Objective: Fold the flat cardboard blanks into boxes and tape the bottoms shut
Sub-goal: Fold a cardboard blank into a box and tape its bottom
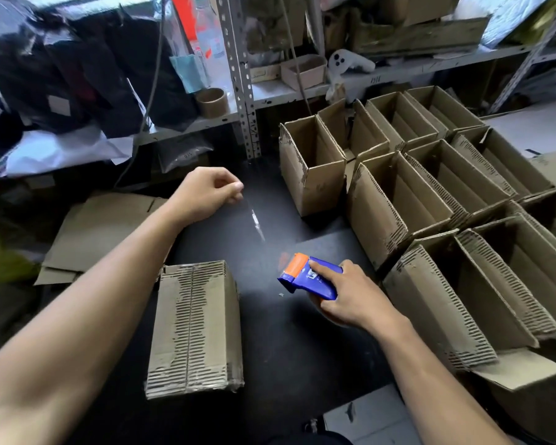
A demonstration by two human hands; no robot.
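A folded cardboard box (195, 329) lies bottom-up on the dark table (280, 348), its flaps closed along a centre seam. My right hand (350, 297) grips a blue and orange tape dispenser (308, 276) to the right of the box. A strip of clear tape (256, 221) stretches from the dispenser up to my left hand (207, 194), which pinches its free end above the table, beyond the box.
Several open folded boxes (430, 203) stand in rows on the right. Flat cardboard blanks (100, 232) lie at the left behind my left arm. Metal shelving (241, 75) with bags, a cardboard tape core (212, 102) and clutter fills the back.
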